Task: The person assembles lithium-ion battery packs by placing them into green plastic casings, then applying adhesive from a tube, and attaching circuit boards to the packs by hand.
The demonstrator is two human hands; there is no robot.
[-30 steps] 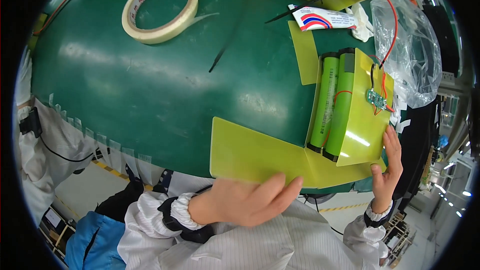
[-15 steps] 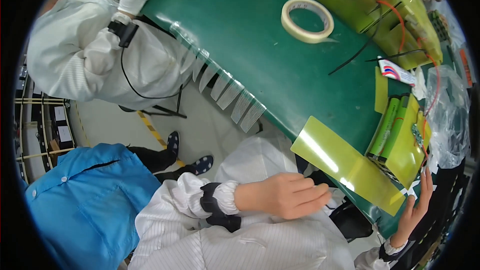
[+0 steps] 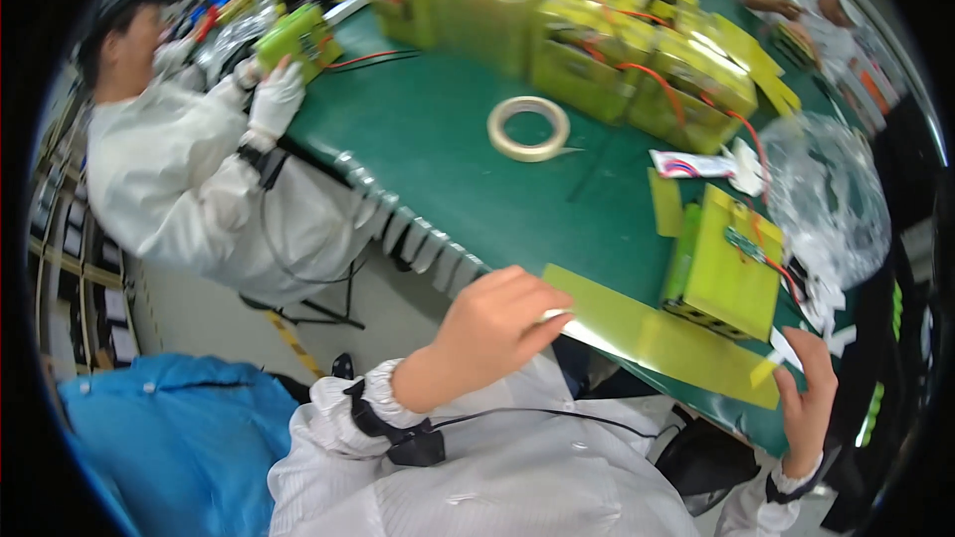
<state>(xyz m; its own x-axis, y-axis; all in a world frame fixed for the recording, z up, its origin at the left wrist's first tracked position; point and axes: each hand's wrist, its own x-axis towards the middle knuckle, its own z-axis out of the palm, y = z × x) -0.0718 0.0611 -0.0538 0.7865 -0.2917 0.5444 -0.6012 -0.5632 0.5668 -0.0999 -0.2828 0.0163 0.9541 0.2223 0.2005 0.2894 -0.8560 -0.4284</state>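
A long, glossy, translucent yellow sheet [image 3: 637, 338] lies along the near edge of the green table [image 3: 428, 129]. My left hand [image 3: 487, 333] is closed at its left end, the thumb and fingers around the sheet's near corner. At the sheet's right end, my right hand [image 3: 811, 388] has its thumb and fingers apart, beside a small white strip [image 3: 784, 348]. Just behind the sheet stands a battery pack [image 3: 726, 273] with yellow boards, green cells, a small circuit board [image 3: 744, 242] and red wire.
A roll of cream tape [image 3: 528, 129] lies mid-table. Several yellow-wrapped packs [image 3: 597, 50] with red wires line the back. A white tube [image 3: 691, 164] and clear plastic bag [image 3: 831, 199] lie at right. A gloved co-worker [image 3: 199, 149] handles a green pack [image 3: 296, 43] at left.
The view has tilted up, showing more of the table's far side. My left hand has moved from in front of my lap to the sheet's left end. My right hand stays near the pack.
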